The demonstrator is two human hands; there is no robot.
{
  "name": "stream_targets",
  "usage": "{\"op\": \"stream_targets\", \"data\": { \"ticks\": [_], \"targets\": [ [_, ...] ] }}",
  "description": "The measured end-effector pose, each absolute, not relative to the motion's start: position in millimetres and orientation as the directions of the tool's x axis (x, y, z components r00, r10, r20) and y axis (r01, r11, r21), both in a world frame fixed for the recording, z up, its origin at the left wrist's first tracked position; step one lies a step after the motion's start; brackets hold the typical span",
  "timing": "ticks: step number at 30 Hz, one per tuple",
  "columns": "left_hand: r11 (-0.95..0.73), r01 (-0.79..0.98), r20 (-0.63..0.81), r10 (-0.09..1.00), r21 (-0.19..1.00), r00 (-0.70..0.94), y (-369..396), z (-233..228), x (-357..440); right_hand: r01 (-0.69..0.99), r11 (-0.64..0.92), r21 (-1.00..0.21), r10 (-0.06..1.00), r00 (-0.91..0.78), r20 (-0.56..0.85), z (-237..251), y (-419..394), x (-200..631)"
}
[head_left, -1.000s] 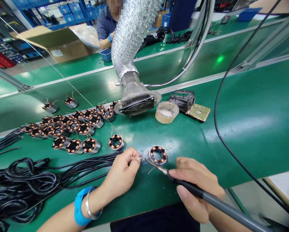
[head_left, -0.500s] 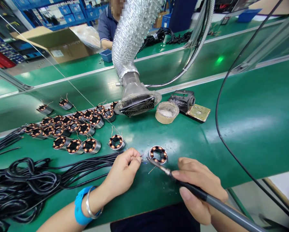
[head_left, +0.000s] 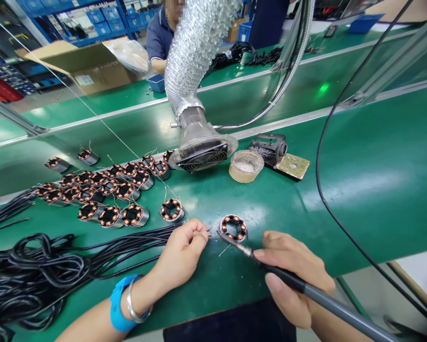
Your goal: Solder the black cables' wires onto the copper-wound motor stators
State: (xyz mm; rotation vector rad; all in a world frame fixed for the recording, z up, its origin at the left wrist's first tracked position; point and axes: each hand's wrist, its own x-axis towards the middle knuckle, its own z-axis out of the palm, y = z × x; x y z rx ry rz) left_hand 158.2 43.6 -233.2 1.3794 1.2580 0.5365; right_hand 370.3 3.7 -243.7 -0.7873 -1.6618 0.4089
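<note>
Near the lower middle of the head view, a copper-wound ring rests on the green surface, between the two hands and apart from both. The left hand keeps thumb and forefinger in a tight pinch on thin wires, whose ends poke out just left of the ring. The right hand wraps around the handle of a soldering iron; its tip lies close by the ring's left edge, though whether they touch I cannot tell. Black cables run from the left toward the left hand.

The ring looks rigid and rather dense, with a metal shell that is probably smooth and a little slippery; that outer shell is the place to take hold, clear of the windings, which seem easy to nick. The wires look light and bendy, best pinched near their ends. The iron appears stiff; its handle is the safe grip, since the metal shaft may be hot.
</note>
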Motion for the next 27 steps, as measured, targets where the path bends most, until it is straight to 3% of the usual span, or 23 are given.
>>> {"op": "stream_targets", "data": {
  "ticks": [10, 14, 18, 22, 27],
  "targets": [
    [0.335, 0.240, -0.401, 0.857, 0.911, 0.323, 42.9, -242.4, 156.0, 0.315, 0.699, -0.643, 0.627, 0.164, 0.762, -265.2, 18.4, 365.8],
    [0.391, 0.160, -0.422, 0.840, 0.906, 0.340, 44.0, -240.7, 156.4, 0.412, 0.663, -0.625, 0.708, -0.072, 0.703, -258.6, 26.6, 369.1],
    [0.515, 0.078, -0.502, 0.774, 0.854, 0.386, 46.6, -231.5, 159.0, 0.459, 0.717, -0.524, 0.686, -0.332, 0.648, -263.2, 35.6, 372.1],
    [0.575, 0.073, -0.547, 0.722, 0.815, 0.424, 50.3, -225.8, 162.1, 0.536, 0.708, -0.460, 0.691, -0.395, 0.605, -272.4, 47.6, 371.2],
    [0.419, 0.154, -0.445, 0.801, 0.895, 0.401, 54.1, -227.1, 162.3, 0.573, 0.705, -0.419, 0.699, -0.457, 0.550, -258.1, 61.5, 371.7]
  ]
}}
